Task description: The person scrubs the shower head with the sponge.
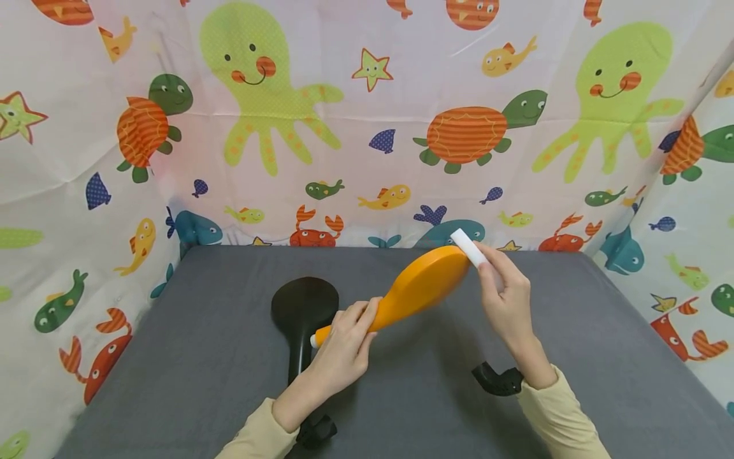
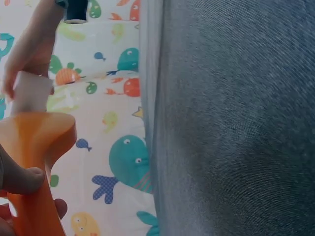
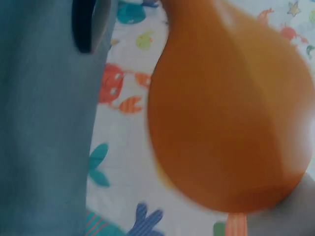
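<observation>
In the head view my left hand (image 1: 344, 344) grips the handle of an orange paddle-shaped object (image 1: 427, 280) with a smooth round head and a white handle tip. The head is raised above the table and points up to the right. My right hand (image 1: 507, 299) pinches a small white block (image 1: 468, 247) against or very close to the far rim of that head; exact contact cannot be told. The left wrist view shows the block (image 2: 32, 93) just beyond the orange head (image 2: 37, 130). The orange surface (image 3: 226, 113) fills much of the right wrist view.
A black round-headed object with a long handle (image 1: 305, 306) lies on the grey table (image 1: 229, 357), left of the orange one and partly behind my left arm. Black wrist devices (image 1: 496, 379) sit at both wrists. A patterned sea-animal cloth (image 1: 367, 146) hangs behind and at both sides.
</observation>
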{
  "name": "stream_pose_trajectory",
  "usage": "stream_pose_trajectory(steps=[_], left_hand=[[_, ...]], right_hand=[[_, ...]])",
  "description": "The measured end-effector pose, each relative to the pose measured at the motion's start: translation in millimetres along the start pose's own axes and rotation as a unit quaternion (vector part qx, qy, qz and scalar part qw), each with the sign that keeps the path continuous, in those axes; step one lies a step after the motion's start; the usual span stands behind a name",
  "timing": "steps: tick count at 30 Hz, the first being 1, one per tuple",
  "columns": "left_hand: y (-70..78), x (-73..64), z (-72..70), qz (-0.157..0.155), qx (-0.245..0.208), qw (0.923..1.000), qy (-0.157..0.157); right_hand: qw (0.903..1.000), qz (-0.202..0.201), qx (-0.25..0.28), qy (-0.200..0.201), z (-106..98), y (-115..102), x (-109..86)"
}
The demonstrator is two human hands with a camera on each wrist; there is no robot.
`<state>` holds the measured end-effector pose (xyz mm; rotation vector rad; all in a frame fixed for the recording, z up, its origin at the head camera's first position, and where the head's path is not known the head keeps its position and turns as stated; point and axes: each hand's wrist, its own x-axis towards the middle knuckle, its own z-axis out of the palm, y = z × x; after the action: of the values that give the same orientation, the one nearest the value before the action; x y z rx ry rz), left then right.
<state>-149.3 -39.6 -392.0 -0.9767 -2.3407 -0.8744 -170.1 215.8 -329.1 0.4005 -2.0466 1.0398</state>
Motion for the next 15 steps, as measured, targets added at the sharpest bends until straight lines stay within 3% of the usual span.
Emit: stream_pose_trajectory(steps=[3,7,10,12,15], left_hand=[[1.6,-0.3,0.6,-0.001,0.014,0.9999,-0.004],[2.6,-0.4,2.3,0.009,0.032,0.9994,-0.003],[2.2,-1.1,4.0,0.014,0.038,0.9992,0.000],[2.1,-1.7,4.7,0.016,0.040,0.9991,0.003],[2.4,-2.4,4.5,0.018,0.043,0.9989,0.005]], right_hand=[[0.9996,-0.025,0.008,0.010,4.7,-2.2,-0.3],[0.9936,-0.112,0.003,0.010,13.1,-15.8,0.7],[0.9880,-0.152,-0.023,0.000,17.0,-20.2,-0.6],[0.9880,-0.150,-0.036,0.000,16.4,-19.1,-1.4],[0.9927,-0.109,-0.050,0.008,12.1,-12.2,-2.0]])
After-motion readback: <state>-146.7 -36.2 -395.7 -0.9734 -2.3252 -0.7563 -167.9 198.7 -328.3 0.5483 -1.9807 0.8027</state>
